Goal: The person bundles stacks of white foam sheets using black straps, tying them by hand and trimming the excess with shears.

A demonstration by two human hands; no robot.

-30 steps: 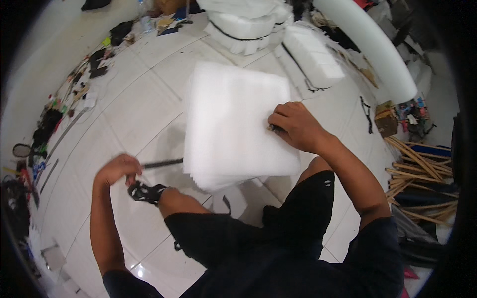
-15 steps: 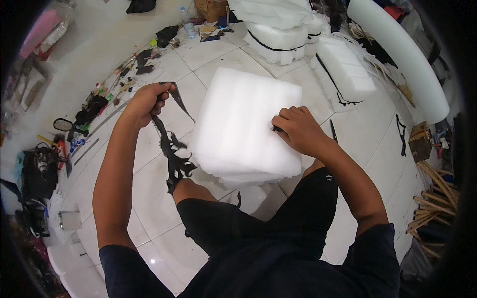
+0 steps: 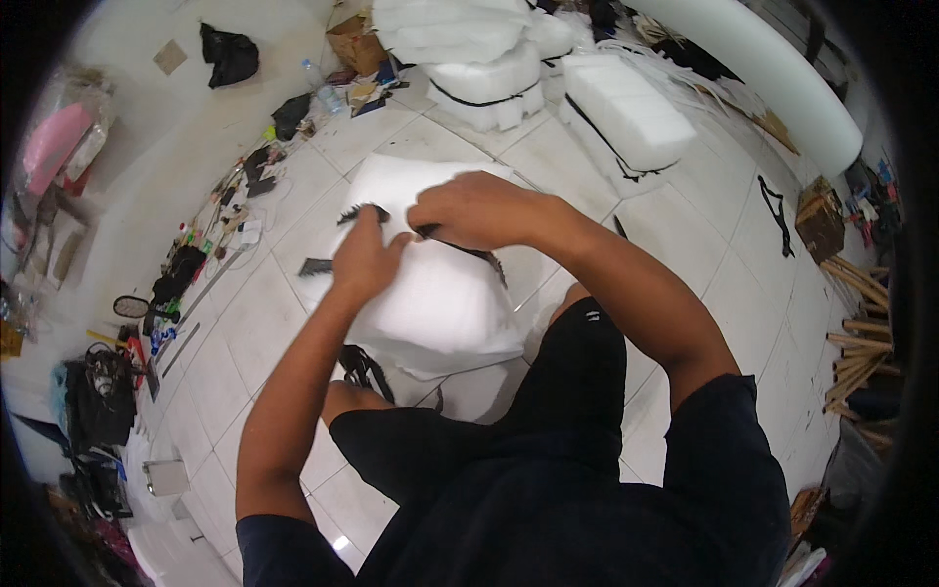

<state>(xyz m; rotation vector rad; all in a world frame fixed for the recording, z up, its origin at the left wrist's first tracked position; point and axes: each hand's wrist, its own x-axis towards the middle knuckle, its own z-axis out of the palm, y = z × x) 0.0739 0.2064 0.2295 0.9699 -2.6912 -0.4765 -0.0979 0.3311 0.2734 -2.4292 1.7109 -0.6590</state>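
Observation:
A stack of white foam sheets (image 3: 440,303) stands between my knees. A black fabric strip (image 3: 494,262) lies across its top and runs over its right side, pressing into the foam. My right hand (image 3: 479,210) is closed on that strip above the middle of the stack. Just to the left, my left hand (image 3: 367,259) is closed on a part of the same black material, whose frayed end sticks out past the fingers. Another black end shows at the stack's left edge. Motion blurs the left fingers slightly. More black strips (image 3: 364,372) hang beside my left knee.
Tied white foam bundles (image 3: 626,112) stand at the far side, near a long white foam roll (image 3: 773,78). Tools and small clutter (image 3: 181,269) line the left. Wooden sticks (image 3: 861,338) and a brown box (image 3: 820,217) are at the right. A black strip loop (image 3: 775,215) lies on the tiles.
My left hand has come from the left side to the top of the stack with the strip. My right hand has moved left and farther, drawing the strip across. The stack's top now bulges around the strip.

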